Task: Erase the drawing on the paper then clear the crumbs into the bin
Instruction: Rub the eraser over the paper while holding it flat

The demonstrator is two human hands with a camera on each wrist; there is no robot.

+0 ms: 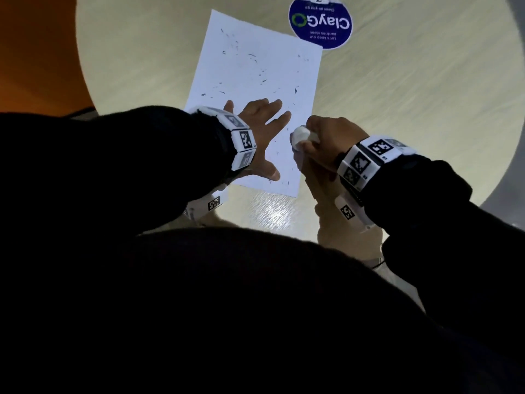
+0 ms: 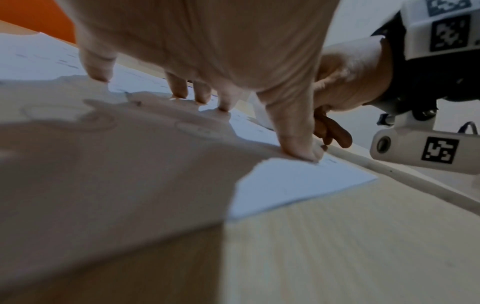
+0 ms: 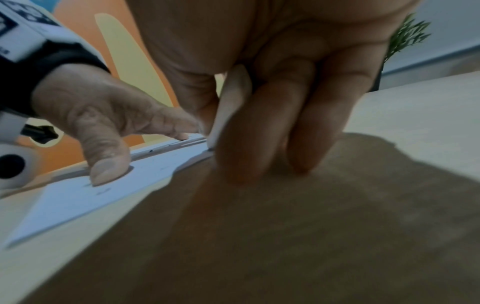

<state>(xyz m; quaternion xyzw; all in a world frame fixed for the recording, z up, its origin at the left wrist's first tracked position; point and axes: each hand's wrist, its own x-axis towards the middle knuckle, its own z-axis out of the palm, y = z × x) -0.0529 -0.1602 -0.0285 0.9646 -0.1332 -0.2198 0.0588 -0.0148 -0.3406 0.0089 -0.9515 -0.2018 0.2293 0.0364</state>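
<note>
A white sheet of paper (image 1: pixel 255 81) lies on the round pale table (image 1: pixel 397 95), dotted with several dark eraser crumbs (image 1: pixel 252 56). My left hand (image 1: pixel 258 132) lies flat on the near part of the sheet, fingers spread, pressing it down; the fingertips (image 2: pixel 301 152) touch the paper (image 2: pixel 298 185). My right hand (image 1: pixel 326 140) grips a white eraser (image 1: pixel 301 136) at the sheet's right edge. In the right wrist view the eraser (image 3: pixel 231 107) stands pinched between thumb and fingers, its tip at the edge of the paper (image 3: pixel 78 201).
A round blue "ClayGo" sticker (image 1: pixel 320 22) sits on the table beyond the paper's far right corner. An orange wall (image 1: pixel 34 52) lies left of the table. The table's near edge runs just under my wrists. No bin shows.
</note>
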